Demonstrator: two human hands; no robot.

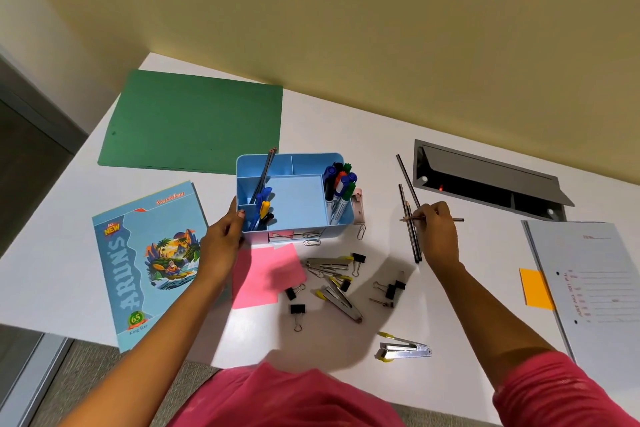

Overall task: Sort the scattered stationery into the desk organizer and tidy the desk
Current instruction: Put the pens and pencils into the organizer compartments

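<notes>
R hand (438,230) pinches one pencil (455,219), long axis approx. left-right, crossing the other pencils (415,246) on the desk (346,121). Organizer (298,201) stands well to its left. L hand (223,239) grips organizer's left wall, so I judge it nearer.

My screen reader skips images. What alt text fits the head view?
A person's right hand pinches a pencil over other loose pencils on a white desk, while the left hand holds a blue organizer; binder clips and a stapler lie scattered nearby.
</notes>
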